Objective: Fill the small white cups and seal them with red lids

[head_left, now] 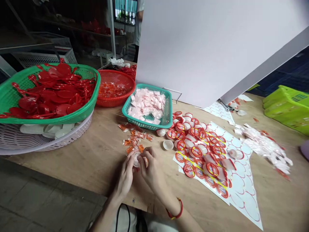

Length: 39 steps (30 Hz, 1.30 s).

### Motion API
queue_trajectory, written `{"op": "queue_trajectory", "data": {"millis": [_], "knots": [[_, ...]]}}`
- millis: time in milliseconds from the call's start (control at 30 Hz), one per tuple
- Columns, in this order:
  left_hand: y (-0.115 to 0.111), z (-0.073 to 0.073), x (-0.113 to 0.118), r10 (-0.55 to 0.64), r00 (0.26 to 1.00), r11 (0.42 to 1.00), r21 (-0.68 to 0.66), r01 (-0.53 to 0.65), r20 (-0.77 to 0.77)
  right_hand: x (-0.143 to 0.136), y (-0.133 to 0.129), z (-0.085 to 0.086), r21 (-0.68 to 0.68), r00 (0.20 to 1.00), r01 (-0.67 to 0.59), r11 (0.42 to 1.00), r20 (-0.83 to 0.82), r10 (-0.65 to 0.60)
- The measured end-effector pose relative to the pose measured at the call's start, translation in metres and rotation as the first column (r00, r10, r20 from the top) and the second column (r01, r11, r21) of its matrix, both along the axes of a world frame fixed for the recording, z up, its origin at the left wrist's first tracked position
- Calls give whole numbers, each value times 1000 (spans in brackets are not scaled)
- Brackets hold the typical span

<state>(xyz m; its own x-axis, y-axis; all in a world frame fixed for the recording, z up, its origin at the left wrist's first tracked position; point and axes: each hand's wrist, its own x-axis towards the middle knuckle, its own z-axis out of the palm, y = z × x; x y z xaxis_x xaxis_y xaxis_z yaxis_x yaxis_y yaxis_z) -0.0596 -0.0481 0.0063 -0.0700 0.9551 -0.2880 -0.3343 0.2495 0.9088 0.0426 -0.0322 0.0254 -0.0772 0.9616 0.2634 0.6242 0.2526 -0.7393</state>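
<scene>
Near the table's front edge, my left hand (pixel 126 176) has its fingers closed round the left side of a small clear plastic cup (pixel 136 159). My right hand (pixel 151 167), with a red band at the wrist, has its fingers bent over the cup's right side. Something red shows below the cup, between the hands. Just beyond my fingers lie small orange packets (pixel 133 139). An empty translucent cup (pixel 168 145) stands to the right. Further right, many small cups with red labelled lids (pixel 195 151) are heaped on sticker sheets (pixel 243 183).
A teal basket (pixel 167 111) holds white packets, a red basket (pixel 116 102) orange packets, a green basket (pixel 90 108) red plastic pieces. White packets (pixel 265 146) and a lime crate (pixel 286 108) are at right. A white panel (pixel 193 51) rises behind; a person (pixel 139 27) stands beyond.
</scene>
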Motion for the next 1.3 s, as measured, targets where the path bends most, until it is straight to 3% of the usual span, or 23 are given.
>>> {"op": "queue_trajectory", "data": {"millis": [167, 333, 433, 533, 700, 833, 867, 967, 1033, 1200, 1300], "knots": [[2, -3, 2, -25, 992, 1000, 3, 26, -122, -4, -6, -1, -23, 999, 46, 999, 18, -46], [7, -2, 2, -11, 983, 1000, 21, 15, -184, 6, -11, 9, -110, 978, -178, 978, -133, 163], [7, 5, 3, -36, 981, 999, 0, 37, -189, 11, -13, 7, -118, 963, -106, 987, -258, 73], [3, 11, 4, -133, 975, 991, -18, 132, -176, 12, -9, 0, -215, 934, -91, 972, -358, 8], [-6, 4, 6, -180, 953, 979, 52, 198, -243, 13, -2, -9, -364, 923, -47, 930, -371, -99], [-7, 0, -4, -174, 931, 983, -4, 183, -321, 35, -1, -4, -399, 901, -257, 880, -429, 69], [-6, 1, -8, -161, 931, 987, -34, 159, -327, 44, 0, -3, -378, 913, -253, 890, -397, 92], [-4, 4, -17, -131, 946, 989, -103, 105, -295, 70, 3, 0, -274, 993, 0, 962, -110, -32], [-3, 7, -17, -166, 958, 981, -140, 136, -233, 76, 6, -1, -185, 994, 80, 979, 82, -66], [-3, 9, 0, -205, 968, 969, -172, 180, -147, 62, 11, -14, -50, 930, -148, 988, 333, 156], [-3, 8, 7, -233, 964, 963, -171, 209, -131, 58, 12, -19, -66, 916, -108, 992, 382, 125]]}}
